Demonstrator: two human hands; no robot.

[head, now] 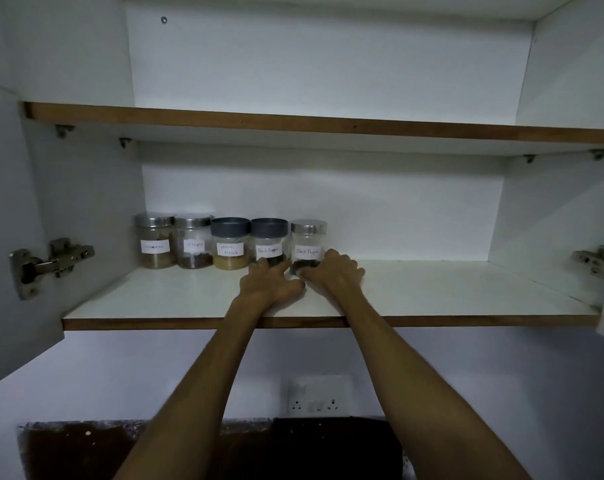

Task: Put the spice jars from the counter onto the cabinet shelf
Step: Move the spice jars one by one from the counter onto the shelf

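Several labelled glass spice jars stand in a row at the back left of the lower cabinet shelf [432, 292]. From the left they are two steel-lidded jars [155, 244] [193, 244], a grey-lidded "Garam Masala" jar [229, 237], a grey-lidded "Black Pepper" jar [269, 237] and a steel-lidded "Black Pepper" jar [307, 237]. My left hand [269, 289] lies on the shelf, its straight fingertips touching the base of the grey-lidded pepper jar. My right hand [335, 275] holds the base of the steel-lidded pepper jar, which stands upright on the shelf.
The right half of the lower shelf is bare. An upper shelf [293, 123] holds nothing visible. Door hinges stick out at the left [47, 265] and right [598, 261] cabinet walls. Below are a wall socket [319, 396] and a dark counter [189, 452].
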